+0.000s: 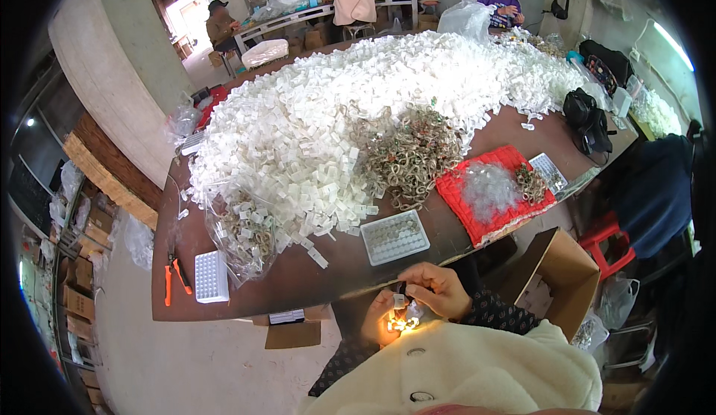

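Close to my body, at the table's near edge, both hands are brought together. My left hand [377, 319] is closed around a small lit light [403, 324] that glows yellow-white. Just above the glow is a small translucent plastic piece [400, 301]. My right hand [441, 291] pinches at a small dark part beside it; its fingertips hide most of what they grip. Beyond my hands, a white compartment tray [395, 237] with small round pieces lies on the table. A large heap of translucent white plastic pieces [298, 139] covers much of the brown tabletop [328, 272].
A pile of beige ring-like coils [412, 154] rests against the heap. Right of it, a red cloth [477, 217] holds clear plastic bits. Orange-handled pliers [177, 277] and another white tray [212, 277] lie left. An open cardboard box [556, 273] stands right. Other people sit farther back.
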A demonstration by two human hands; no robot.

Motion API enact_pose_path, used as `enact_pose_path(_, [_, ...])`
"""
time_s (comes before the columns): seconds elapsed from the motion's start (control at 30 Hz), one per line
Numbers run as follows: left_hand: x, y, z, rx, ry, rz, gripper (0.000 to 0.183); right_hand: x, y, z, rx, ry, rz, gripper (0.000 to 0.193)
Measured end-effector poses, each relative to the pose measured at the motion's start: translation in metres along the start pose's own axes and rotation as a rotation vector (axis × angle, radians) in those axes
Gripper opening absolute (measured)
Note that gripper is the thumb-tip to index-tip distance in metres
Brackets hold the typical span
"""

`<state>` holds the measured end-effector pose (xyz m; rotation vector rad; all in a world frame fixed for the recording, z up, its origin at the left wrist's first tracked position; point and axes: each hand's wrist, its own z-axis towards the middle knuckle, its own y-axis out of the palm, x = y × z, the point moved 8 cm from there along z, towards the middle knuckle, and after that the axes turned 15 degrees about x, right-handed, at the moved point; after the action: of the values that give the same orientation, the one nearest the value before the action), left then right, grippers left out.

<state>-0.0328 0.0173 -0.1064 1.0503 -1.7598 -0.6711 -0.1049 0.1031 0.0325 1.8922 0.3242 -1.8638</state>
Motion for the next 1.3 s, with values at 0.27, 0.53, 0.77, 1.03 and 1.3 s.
enact_pose_path(0.27, [0.0,0.008,0.009,0.021,0.037,-0.02,0.017,-0.21,0.073,-0.016,-0.022,-1.419,-0.543,0.053])
enact_pose_path(0.53, [0.002,0.013,0.015,0.01,0.017,-0.024,0.017,-0.27,0.135,-0.054,0.114,-1.764,0.041,0.039])
enact_pose_path(0.77, [0.001,0.013,0.018,-0.004,-0.007,-0.034,0.018,-0.258,0.156,-0.063,0.214,-1.783,0.242,0.049])
enact_pose_path(1.03, [-0.002,0.013,0.019,-0.003,-0.003,-0.041,0.019,-0.241,0.178,-0.087,-0.134,-1.993,-0.071,0.043])
enact_pose_path(1.3, [-0.003,0.008,0.018,0.0,0.014,-0.04,0.02,-0.19,0.164,-0.113,-0.719,-2.147,-0.435,0.052])
